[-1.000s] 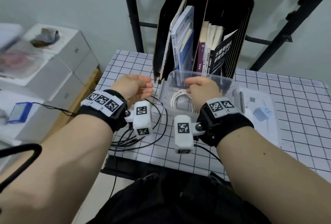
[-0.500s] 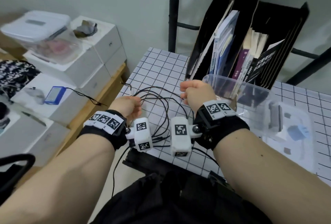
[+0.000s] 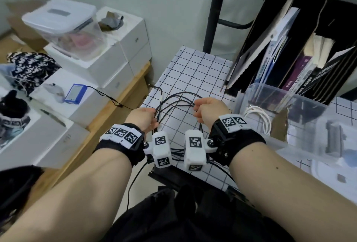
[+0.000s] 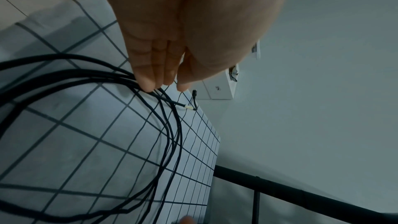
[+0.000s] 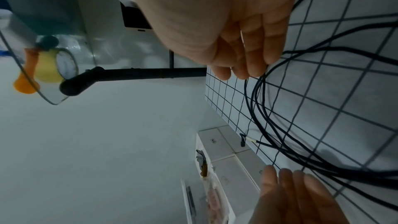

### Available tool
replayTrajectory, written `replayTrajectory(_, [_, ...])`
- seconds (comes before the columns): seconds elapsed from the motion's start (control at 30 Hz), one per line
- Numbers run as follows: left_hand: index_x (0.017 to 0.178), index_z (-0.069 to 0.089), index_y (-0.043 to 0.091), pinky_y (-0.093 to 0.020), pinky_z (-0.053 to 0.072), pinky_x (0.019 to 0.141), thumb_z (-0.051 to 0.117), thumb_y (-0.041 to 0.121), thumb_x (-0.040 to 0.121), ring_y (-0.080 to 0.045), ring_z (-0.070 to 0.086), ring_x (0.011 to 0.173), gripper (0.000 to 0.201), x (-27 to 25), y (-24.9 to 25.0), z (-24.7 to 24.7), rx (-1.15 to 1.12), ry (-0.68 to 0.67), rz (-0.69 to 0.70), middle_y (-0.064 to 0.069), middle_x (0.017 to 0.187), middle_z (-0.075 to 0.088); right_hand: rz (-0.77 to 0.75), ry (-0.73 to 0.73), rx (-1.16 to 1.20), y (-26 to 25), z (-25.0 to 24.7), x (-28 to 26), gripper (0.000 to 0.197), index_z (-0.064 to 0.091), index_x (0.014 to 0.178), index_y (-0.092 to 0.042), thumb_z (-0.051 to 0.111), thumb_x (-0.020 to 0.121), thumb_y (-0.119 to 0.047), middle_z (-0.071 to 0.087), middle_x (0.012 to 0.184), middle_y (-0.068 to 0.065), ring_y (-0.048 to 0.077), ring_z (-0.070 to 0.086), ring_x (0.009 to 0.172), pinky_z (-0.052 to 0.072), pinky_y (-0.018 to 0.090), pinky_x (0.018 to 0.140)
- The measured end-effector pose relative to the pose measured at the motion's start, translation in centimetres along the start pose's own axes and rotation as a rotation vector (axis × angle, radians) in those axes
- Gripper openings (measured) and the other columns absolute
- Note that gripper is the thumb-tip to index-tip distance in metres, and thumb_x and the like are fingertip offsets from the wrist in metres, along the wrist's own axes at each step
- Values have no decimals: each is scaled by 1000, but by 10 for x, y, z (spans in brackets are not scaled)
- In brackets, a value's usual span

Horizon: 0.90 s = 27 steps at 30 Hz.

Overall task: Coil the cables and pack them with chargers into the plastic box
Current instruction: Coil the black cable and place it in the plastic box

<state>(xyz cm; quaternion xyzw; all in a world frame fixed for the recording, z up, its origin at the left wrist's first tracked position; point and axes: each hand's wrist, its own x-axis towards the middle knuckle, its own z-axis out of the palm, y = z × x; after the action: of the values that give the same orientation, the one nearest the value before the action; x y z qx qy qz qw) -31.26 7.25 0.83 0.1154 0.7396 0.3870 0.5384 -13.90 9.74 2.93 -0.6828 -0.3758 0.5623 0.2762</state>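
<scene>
Both hands are working one thin black cable (image 3: 174, 99) above the grid-patterned white bench (image 3: 195, 71). The left hand (image 3: 142, 119), at about 9 o'clock of the loops, is holding a bundle of strands under its curled fingers (image 4: 148, 81); the left wrist view shows the fingertips pressing the strands together. The right hand (image 3: 209, 111), at about 3 o'clock of the loops, is closed in a fist with several strands passing under its fingers (image 5: 256, 64). Between the hands the cable is arching in several uneven loops toward 12 o'clock, and one free end with a pale sleeve and a small plug (image 4: 189, 108) is lying on the bench beyond the left fingertips. More strands are hanging over the near bench edge at 6 o'clock. Judgement: the coil is part formed, not yet tidy or secured. The clear plastic storage box (image 3: 274, 94) is sitting at 3 o'clock of the right hand, in front of the black file holders with books (image 3: 289, 38); a coiled white cable (image 3: 258, 118) is already lying inside it. Blurred items further toward 3 o'clock cannot be identified, so the chargers' status cannot be told. Left to do, as judged: finishing this coil, placing it in the box, adding the chargers.
</scene>
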Motion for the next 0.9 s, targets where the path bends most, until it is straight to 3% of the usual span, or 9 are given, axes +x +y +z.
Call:
replayTrajectory(0.1, [74, 54, 4, -29, 51, 68, 44, -8, 91, -19, 50, 64, 23, 5, 6, 2, 17, -26, 0, -10, 75, 50, -1, 15, -8, -1, 6, 3, 37, 60, 73, -22, 41, 85, 8, 62, 75, 0, 16, 60, 70, 54, 33, 77])
replayTrajectory(0.2, [69, 48, 6, -27, 54, 63, 39, -13, 91, -19, 48, 64, 30, 10, 10, 7, 63, -72, -3, -10, 73, 46, 8, 21, -17, -3, 9, 7, 38, 60, 72, -22, 42, 83, 9, 63, 74, 0, 17, 61, 72, 54, 35, 78])
replayTrajectory(0.27, [87, 55, 2, -25, 55, 54, 37, -11, 92, -20, 50, 64, 23, 10, 12, 9, 46, -101, -19, -11, 77, 46, 15, 23, -24, -3, 9, 10, 38, 61, 72, -23, 43, 82, 9, 64, 75, 0, 19, 63, 76, 55, 36, 80])
replayTrajectory(0.37, [132, 42, 2, -33, 55, 68, 40, -10, 93, -20, 54, 70, 42, 12, 14, 11, -5, -136, -42, -14, 86, 51, 32, 34, -16, -3, 8, 13, 37, 62, 73, -23, 43, 82, 9, 64, 74, -1, 19, 65, 78, 55, 36, 81])
replayTrajectory(0.5, [141, 34, 3, -37, 54, 75, 40, -11, 93, -28, 62, 88, 50, 10, 20, 15, 11, -190, -73, -28, 117, 53, 29, 32, -20, -4, 6, 13, 37, 62, 73, -23, 46, 82, 9, 64, 74, -2, 18, 65, 77, 56, 36, 82])
replayTrajectory(0.6, [99, 52, 1, -41, 51, 90, 40, -12, 93, -31, 64, 92, 18, 9, 21, 16, 53, -220, -97, -27, 98, 57, 21, 34, -38, -5, 5, 13, 37, 61, 72, -25, 47, 81, 8, 65, 77, -3, 18, 67, 81, 56, 39, 85])
replayTrajectory(0.67, [77, 46, 7, -37, 52, 92, 43, -11, 92, -27, 63, 85, 24, 14, 19, 16, 92, -218, -86, -21, 87, 57, 24, 32, -34, -5, 4, 13, 37, 61, 72, -25, 46, 82, 8, 65, 79, -2, 18, 67, 82, 56, 39, 87])
replayTrajectory(0.77, [72, 46, 9, -36, 51, 90, 48, -10, 90, -25, 56, 81, 26, 18, 16, 14, 86, -232, -5, -13, 82, 51, 14, 36, -32, -6, 3, 12, 37, 61, 73, -25, 44, 82, 7, 66, 80, -2, 17, 68, 83, 56, 40, 87])
replayTrajectory(0.9, [96, 60, 9, -19, 48, 50, 54, -3, 90, -12, 51, 55, 14, 11, 20, 11, 159, -266, 156, -6, 75, 56, -46, 54, -2, -9, 0, 6, 32, 64, 86, -19, 43, 84, 5, 66, 87, -3, 13, 67, 79, 56, 34, 87])
